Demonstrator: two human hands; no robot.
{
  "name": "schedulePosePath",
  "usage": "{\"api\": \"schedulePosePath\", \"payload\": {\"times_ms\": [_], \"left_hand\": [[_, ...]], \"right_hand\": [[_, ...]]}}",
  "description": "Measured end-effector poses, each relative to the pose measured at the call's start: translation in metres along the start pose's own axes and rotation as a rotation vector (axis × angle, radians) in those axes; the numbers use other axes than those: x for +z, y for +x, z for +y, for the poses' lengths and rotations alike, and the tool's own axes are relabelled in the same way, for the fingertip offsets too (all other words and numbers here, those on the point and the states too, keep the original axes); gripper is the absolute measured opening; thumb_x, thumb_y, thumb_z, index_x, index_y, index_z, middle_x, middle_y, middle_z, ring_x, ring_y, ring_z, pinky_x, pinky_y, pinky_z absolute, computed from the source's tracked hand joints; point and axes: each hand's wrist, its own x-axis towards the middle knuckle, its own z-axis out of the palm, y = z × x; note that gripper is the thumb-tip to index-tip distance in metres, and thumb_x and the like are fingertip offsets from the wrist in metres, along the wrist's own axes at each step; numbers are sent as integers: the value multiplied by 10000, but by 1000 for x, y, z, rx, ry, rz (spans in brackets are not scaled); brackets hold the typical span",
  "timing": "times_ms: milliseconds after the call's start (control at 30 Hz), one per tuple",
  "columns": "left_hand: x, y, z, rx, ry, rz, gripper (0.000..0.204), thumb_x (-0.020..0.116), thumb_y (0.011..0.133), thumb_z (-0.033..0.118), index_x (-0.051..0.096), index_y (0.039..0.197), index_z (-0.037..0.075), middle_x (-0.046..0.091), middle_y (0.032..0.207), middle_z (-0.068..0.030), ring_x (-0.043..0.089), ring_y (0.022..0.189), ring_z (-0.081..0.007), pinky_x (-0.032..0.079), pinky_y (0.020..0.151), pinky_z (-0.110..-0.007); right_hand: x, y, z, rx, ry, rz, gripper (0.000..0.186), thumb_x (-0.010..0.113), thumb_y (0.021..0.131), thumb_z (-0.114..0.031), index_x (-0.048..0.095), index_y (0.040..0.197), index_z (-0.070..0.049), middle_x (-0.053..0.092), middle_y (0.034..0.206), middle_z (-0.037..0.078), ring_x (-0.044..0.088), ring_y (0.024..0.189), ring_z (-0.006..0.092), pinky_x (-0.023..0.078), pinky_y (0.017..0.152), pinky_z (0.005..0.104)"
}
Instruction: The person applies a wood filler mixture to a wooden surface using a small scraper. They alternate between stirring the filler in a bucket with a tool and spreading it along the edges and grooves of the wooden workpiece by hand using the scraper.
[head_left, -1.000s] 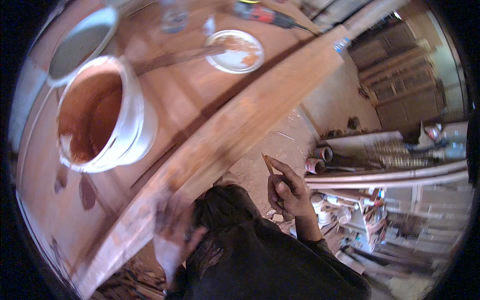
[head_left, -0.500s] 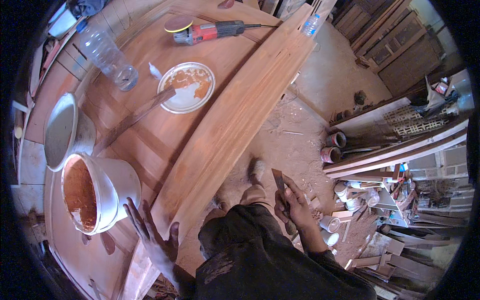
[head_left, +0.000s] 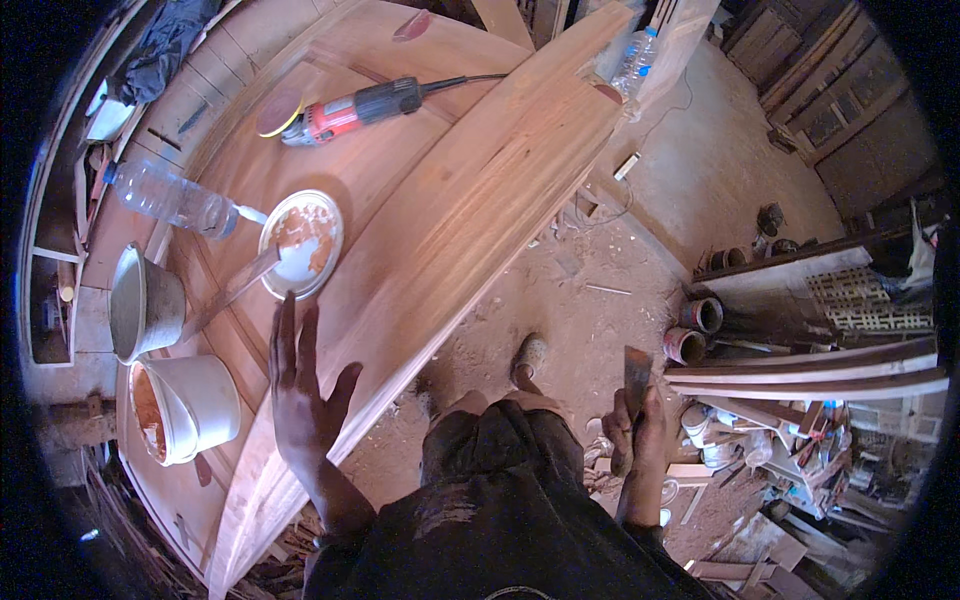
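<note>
My left hand is open, fingers stretched over the wooden board and pointing at a white lid smeared with orange-brown paste; whether it touches the board is unclear. A wooden stick rests on the lid. My right hand grips a putty knife blade-up over the floor. Left of my left hand stand a white bucket with orange paste inside and another bucket. Above the lid lie a small white bottle, a clear plastic bottle and a red-black sander.
Another plastic bottle sits at the board's far end. The dusty floor holds a cable and scraps. Stacked panels, planks, paint cans and a cluttered heap line the right side. My foot shows below.
My left hand has risen along the board toward the lid, fingers spread. My right hand has shifted right with the knife. The view has swung, so the buckets appear lower in the picture.
</note>
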Motion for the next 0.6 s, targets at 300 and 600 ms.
{"api": "schedulePosePath", "payload": {"times_ms": [300, 600], "left_hand": [[28, 73, 70, 53, 22, 3, 803, 765, 789, 179, 367, 1480, 86, 346, 1536, -170, 344, 1401, -385, 341, 1133, -478], [68, 114, 36, -11, 49, 73, 777, 749, 822, 255, 371, 1471, 56, 422, 1480, -195, 401, 1364, -374, 339, 1121, -486]], "right_hand": [[-53, 50, -61, -20, 56, -5, 585, 529, 964, -517, 436, 1351, -88, 352, 566, -10, 269, 329, 89, 253, 334, 245], [10, 123, -94, -130, -160, -237, 723, 580, 950, -485, 318, 1492, -85, 359, 613, 0, 279, 367, 82, 270, 324, 213]]}}
